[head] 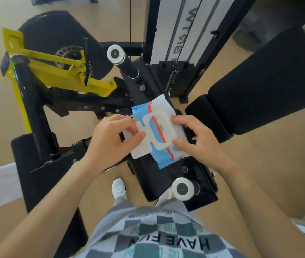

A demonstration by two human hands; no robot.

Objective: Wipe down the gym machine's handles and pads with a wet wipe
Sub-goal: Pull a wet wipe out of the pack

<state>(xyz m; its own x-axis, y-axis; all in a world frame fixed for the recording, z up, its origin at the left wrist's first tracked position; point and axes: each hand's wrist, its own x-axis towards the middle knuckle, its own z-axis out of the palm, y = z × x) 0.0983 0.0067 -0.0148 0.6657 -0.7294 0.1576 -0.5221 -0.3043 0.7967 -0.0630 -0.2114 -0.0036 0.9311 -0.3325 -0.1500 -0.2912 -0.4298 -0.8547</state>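
Note:
A blue-and-white wet wipe pack [159, 116] is held over the black gym machine. My left hand [110, 142] pinches the white flap tab at the pack's left edge between thumb and fingers. My right hand [196, 138] grips the pack's right side, thumb and fingers curled round it. Two handles with chrome end caps stick up from the machine: one [117, 54] beyond the pack, one [183, 189] nearer me. A large black pad [270, 82] lies to the right, with a smaller black pad [205, 112] next to my right hand.
A yellow lever frame [55, 71] and a black wheel housing [55, 34] stand at the left. The weight stack with its white shroud [181, 28] rises behind. My white shoes [119, 189] stand on the tan floor beside the machine's base.

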